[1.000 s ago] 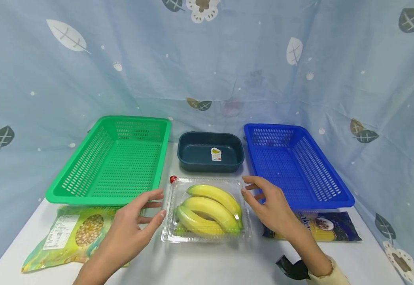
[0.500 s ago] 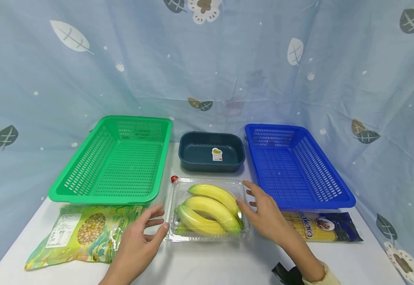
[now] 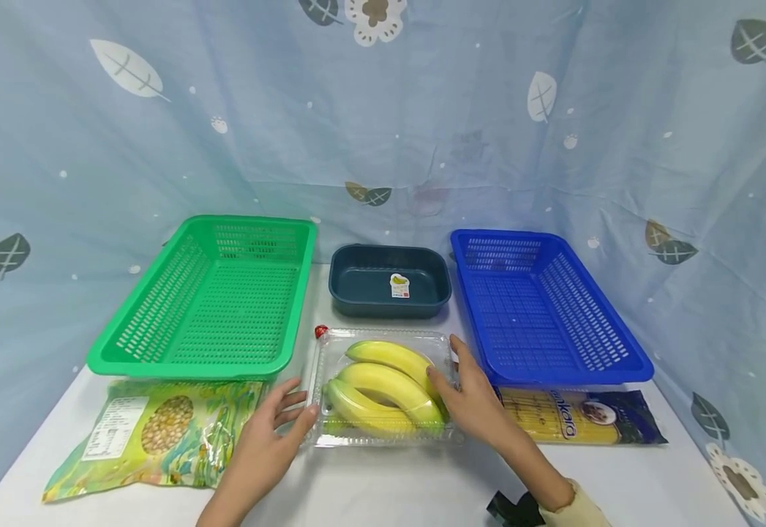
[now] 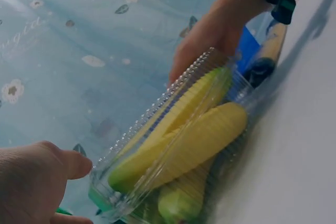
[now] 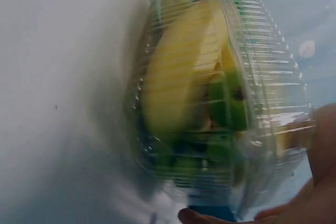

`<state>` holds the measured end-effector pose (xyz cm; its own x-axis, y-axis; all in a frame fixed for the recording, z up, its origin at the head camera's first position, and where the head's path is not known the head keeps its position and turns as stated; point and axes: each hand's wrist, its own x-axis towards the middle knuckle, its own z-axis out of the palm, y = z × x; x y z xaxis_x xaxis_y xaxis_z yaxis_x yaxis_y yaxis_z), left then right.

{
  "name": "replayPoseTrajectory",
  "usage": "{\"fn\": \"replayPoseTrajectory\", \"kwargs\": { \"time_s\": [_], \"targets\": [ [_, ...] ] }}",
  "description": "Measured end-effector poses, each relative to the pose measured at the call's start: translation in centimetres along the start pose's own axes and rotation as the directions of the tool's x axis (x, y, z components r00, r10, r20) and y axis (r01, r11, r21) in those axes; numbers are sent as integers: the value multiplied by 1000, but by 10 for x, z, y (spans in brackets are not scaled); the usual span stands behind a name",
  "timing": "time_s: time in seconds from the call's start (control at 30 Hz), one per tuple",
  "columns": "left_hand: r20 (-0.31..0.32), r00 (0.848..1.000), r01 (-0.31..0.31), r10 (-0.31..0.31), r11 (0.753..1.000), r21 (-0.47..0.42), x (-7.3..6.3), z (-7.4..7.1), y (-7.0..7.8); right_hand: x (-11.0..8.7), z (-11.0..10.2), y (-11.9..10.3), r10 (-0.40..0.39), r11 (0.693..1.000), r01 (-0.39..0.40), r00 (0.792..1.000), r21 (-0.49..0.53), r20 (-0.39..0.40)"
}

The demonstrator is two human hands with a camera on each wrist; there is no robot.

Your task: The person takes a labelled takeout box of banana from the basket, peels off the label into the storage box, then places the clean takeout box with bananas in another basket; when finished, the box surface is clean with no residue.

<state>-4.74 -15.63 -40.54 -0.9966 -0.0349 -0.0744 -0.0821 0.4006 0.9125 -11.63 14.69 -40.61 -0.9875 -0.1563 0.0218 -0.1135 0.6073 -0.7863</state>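
A clear plastic clamshell box (image 3: pixel 383 439) stands on the white table with several yellow bananas (image 3: pixel 389 388) inside, their tips greenish. My left hand (image 3: pixel 267 439) is at the box's left side, its thumb tip right at the lower left edge. On the opposite side my right hand (image 3: pixel 475 399) has its thumb over the lid's right edge and its fingers along the side wall. Both hands' fingers are spread and loosely bent. In the left wrist view, the left thumb (image 4: pixel 77 164) meets the box's corner. Fingers (image 5: pixel 210 217) of the right hand show beyond the box's end in the right wrist view.
Behind the box sits a dark teal tub (image 3: pixel 389 307) with a banana sticker. A green basket (image 3: pixel 192 369) stands left, a blue basket (image 3: pixel 573 377) right. A bag of beans or grains (image 3: pixel 159 439) and a pasta pack (image 3: pixel 580 417) lie before them. A small red item (image 3: pixel 320 331) lies near the box.
Both hands have moved inward to the box: the left to the right and slightly down, the right to the left. The box has stayed in place.
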Motion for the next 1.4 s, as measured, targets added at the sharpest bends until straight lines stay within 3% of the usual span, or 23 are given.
{"fn": "replayPoseTrajectory", "kwargs": {
  "time_s": [0.27,0.47,0.6,0.9,1.17,1.4],
  "targets": [
    [33,999,43,-40,993,-107,7,6,-6,10,6,1,112,965,-97,993,246,-47],
    [65,996,75,-63,975,-208,7,9,-8,13,7,2,164,953,-142,984,267,-62],
    [69,996,78,-64,972,-221,8,10,-10,13,8,2,183,952,-161,981,259,-63],
    [41,997,72,-64,968,-241,8,13,-8,12,8,2,176,948,-155,983,277,-54],
    [28,996,84,-80,963,-257,5,14,-2,-9,3,-2,148,948,-122,987,293,-66],
    [20,996,84,-82,966,-244,-8,6,10,-26,-5,-13,79,930,-43,993,365,-85]
  ]
}}
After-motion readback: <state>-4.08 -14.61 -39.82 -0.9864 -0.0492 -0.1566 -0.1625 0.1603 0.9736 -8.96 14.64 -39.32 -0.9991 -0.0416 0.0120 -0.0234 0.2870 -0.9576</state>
